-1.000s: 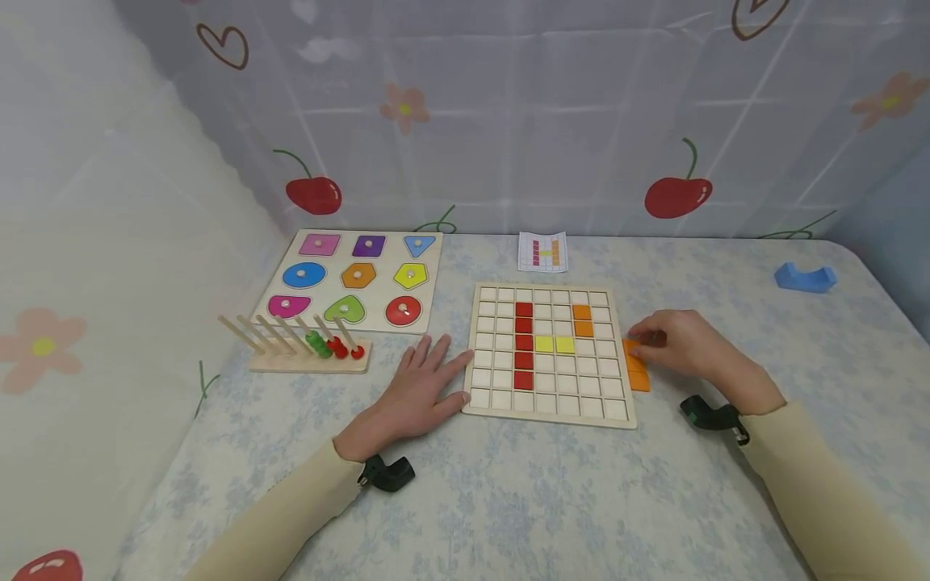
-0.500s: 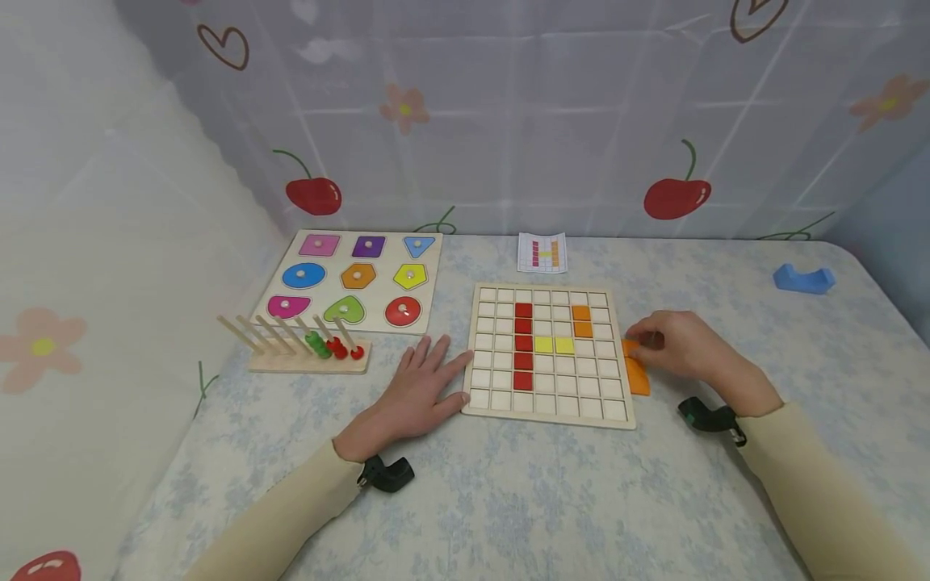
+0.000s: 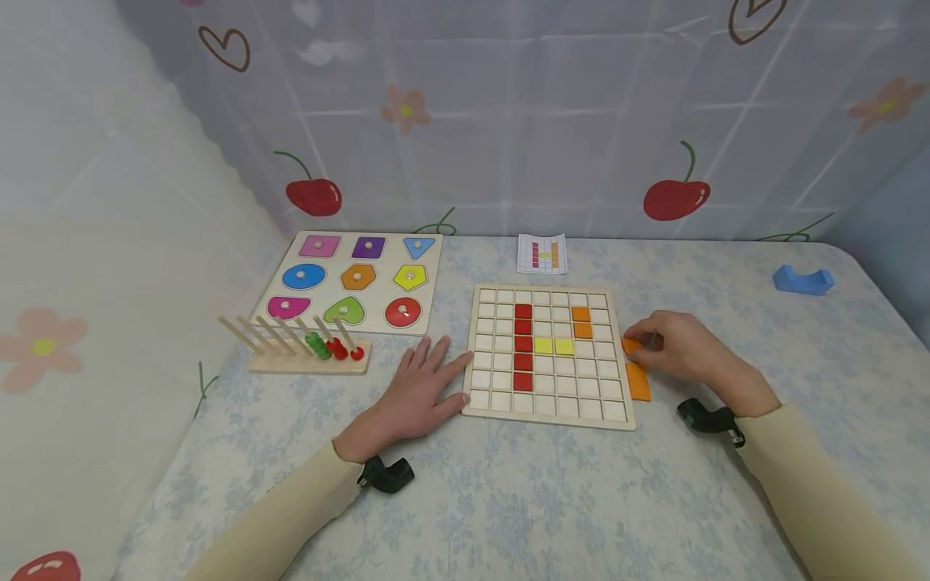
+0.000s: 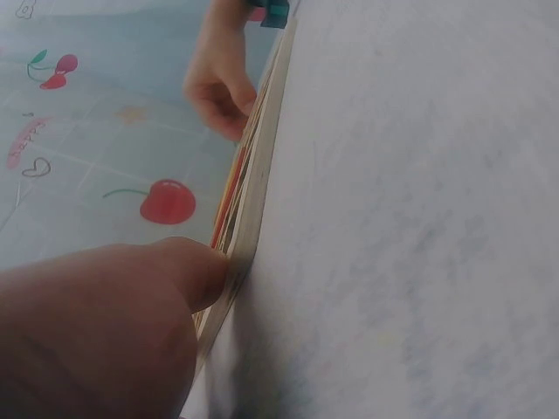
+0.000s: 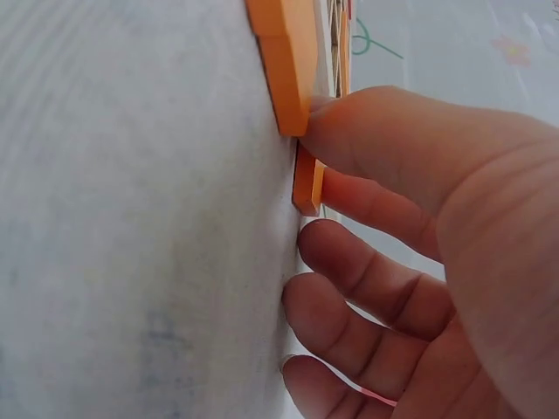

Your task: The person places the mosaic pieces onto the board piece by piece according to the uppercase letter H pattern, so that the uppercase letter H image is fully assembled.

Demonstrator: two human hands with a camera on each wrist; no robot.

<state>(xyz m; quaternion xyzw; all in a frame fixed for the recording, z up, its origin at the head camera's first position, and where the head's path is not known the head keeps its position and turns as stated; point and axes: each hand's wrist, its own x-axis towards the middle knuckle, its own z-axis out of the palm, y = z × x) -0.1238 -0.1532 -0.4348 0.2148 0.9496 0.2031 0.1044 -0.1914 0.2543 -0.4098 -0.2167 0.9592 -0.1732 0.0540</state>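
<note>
A wooden grid board [image 3: 548, 420] lies flat, with red tiles [image 3: 523, 343] in one column, two yellow tiles [image 3: 554, 346] and two orange tiles [image 3: 582, 322] in its cells. My left hand [image 3: 417, 391] rests palm down beside it, fingers spread, with thumb and forefinger touching its left edge. Off the right edge, my right hand [image 3: 683, 347] pinches an orange tile [image 5: 306, 182] between thumb and forefinger. More orange tiles [image 3: 638, 382] lie just in front of it, against the board. In the right wrist view, the other fingers are loosely curled, their tips on the cloth.
A pattern card [image 3: 542, 254] lies behind the board. To the left are a shape puzzle [image 3: 330, 294] with knobbed pieces and a peg stand [image 3: 312, 365] carrying green and red beads. A blue cradle-shaped block [image 3: 802, 280] stands at the far right.
A gap has opened between the pinched orange tile and the other loose orange tiles, which have shifted slightly toward me. My right hand has moved a little left; the left hand stays put.
</note>
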